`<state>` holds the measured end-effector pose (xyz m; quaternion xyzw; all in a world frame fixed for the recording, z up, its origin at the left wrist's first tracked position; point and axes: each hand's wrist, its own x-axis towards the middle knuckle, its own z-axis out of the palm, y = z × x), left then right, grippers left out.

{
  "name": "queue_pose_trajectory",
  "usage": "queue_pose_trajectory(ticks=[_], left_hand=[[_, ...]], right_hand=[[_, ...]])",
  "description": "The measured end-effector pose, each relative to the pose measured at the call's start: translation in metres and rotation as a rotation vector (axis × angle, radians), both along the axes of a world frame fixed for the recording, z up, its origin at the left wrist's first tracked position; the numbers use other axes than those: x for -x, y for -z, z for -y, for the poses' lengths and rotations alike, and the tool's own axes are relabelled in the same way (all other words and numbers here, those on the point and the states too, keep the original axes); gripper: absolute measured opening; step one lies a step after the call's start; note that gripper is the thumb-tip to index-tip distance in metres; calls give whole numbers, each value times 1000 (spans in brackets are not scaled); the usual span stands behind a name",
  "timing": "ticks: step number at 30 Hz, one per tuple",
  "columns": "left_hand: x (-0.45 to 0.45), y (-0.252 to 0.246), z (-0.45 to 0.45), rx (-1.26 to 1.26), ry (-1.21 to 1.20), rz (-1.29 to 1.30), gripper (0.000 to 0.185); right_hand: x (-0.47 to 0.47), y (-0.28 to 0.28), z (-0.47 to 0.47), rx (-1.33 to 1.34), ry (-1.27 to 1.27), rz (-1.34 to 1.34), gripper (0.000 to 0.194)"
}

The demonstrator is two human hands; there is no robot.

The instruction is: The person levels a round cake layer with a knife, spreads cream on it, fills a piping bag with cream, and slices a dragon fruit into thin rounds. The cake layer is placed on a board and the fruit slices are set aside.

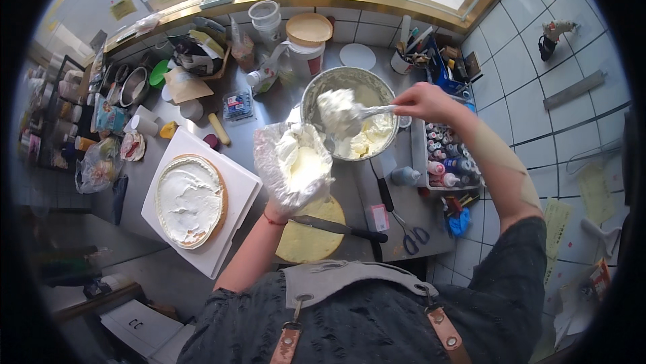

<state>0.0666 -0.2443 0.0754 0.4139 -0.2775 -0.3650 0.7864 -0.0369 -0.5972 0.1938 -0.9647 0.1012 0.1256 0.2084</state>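
Note:
My right hand (pixel 420 103) grips the handle of a spatula (pixel 376 110) heaped with whipped cream (pixel 338 106), above a metal mixing bowl (pixel 312 81) that holds more cream. Just left of the bowl, my left hand (pixel 280 208), mostly hidden, holds up a piping bag (pixel 265 162) with its mouth spread wide and white cream inside. Beneath that wrist lie a plain round cake layer (pixel 313 243) and a long knife (pixel 323 225) with a black handle. A cake layer spread with white cream (pixel 189 202) sits on a white board (pixel 242 182) at the left.
Scissors (pixel 415 241) and a black-handled tool (pixel 384 192) lie right of the knife. A bin of small bottles (pixel 424 162) stands right of the bowl. Behind are a white tub (pixel 308 58), a plastic berry box (pixel 237 105) and a tool cup (pixel 401 62). A tiled wall bounds the right.

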Motion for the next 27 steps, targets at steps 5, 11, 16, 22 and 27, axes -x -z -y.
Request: queue_pose_trajectory(ticks=[5, 11, 16, 22, 27], left_hand=[[-12, -32, 29, -179, -459, 809, 84], [-20, -28, 55, -307, -576, 972, 84], [-23, -19, 47, -349, -357, 750, 70], [-8, -21, 40, -125, -497, 538, 73], [-10, -31, 30, -267, -654, 880, 79]], right_hand=[[48, -58, -62, -194, 208, 312, 27], [52, -48, -188, 732, -31, 366, 39], [63, -59, -220, 1150, -376, 445, 44], [89, -146, -198, 1028, -522, 307, 31], [69, -151, -183, 269, -41, 256, 27]])
